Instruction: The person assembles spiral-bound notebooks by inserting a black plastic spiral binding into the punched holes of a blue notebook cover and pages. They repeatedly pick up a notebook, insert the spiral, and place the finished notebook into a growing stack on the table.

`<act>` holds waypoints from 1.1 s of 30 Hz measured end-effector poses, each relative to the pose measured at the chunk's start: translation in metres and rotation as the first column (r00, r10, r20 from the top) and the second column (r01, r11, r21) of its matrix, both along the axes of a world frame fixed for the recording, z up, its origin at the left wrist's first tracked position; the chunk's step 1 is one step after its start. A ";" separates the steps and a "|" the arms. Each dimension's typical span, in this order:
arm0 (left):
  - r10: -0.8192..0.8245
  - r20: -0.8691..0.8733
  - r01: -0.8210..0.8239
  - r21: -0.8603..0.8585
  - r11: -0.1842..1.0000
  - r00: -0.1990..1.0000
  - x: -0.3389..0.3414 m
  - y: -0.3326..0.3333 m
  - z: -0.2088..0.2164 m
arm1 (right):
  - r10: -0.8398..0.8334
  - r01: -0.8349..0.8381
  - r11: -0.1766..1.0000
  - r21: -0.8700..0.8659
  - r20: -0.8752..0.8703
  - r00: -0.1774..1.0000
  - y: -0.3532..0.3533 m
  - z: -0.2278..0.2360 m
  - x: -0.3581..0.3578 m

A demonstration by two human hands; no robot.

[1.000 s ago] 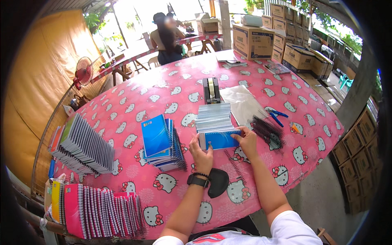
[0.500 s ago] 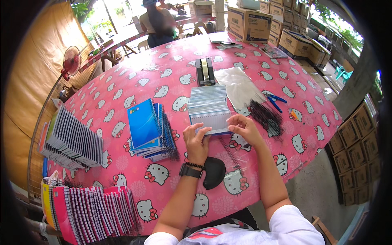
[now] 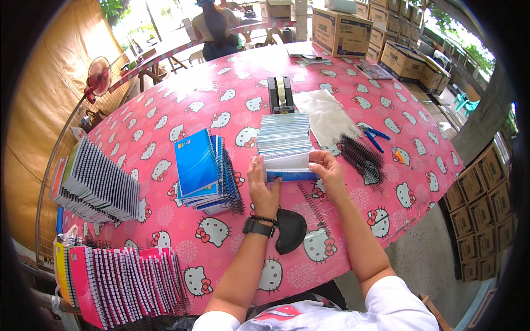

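Blue-covered rectangular notebook of white paper (image 3: 292, 175) is lying in front of me on the pink, cat-patterned surface (image 3: 187, 243), just on the near side of a tall stack of blue-and-white paper pads (image 3: 284, 132). Its white pages are rising from the blue cover, and both my hands are grasping it. My left hand (image 3: 264, 190) is holding its left end, the thumb resting on the blue strip; my right hand (image 3: 330, 174) is pinching the right end of the pages between thumb and fingers.

Beyond the stack, a black tape dispenser with a pale roll (image 3: 281, 94) is standing near a translucent whitish sheet (image 3: 326, 116). To the right, a heap of black spiral coils (image 3: 361, 157) is lying beside blue-handled pliers (image 3: 375, 138). A rounded, flat black object (image 3: 291, 231) is lying just beside my left wrist, where I am wearing a black watch (image 3: 258, 227). To my left, a pile of blue spiral notebooks (image 3: 196, 165) is sitting near me, while a row of bright pink spiral notebooks (image 3: 124, 281) is filling the near left corner.
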State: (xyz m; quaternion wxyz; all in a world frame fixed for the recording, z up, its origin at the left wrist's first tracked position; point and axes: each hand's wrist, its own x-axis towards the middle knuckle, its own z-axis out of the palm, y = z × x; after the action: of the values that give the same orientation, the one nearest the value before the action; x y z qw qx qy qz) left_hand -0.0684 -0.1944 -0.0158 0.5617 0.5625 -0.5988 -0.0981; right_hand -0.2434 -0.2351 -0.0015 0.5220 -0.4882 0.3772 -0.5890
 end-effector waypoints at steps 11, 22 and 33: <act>0.001 0.010 0.000 -0.027 1.000 1.000 -0.005 0.005 0.002 | -0.160 0.153 0.985 0.082 0.100 0.982 0.003 -0.006 0.012; -0.007 -0.028 0.006 -0.025 1.000 1.000 -0.007 0.007 0.006 | -0.175 0.161 0.982 0.097 0.148 0.974 0.004 -0.006 0.013; -0.018 -0.044 0.018 -0.002 1.000 0.999 -0.007 0.007 0.007 | -0.151 0.134 0.984 0.114 0.150 0.977 0.003 -0.008 0.009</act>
State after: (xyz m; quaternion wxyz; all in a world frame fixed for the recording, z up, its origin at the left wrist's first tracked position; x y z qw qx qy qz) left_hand -0.0749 -0.1876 -0.0089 0.5744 0.5543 -0.5913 -0.1149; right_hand -0.2340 -0.2322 -0.0094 0.5312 -0.3840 0.3989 -0.6413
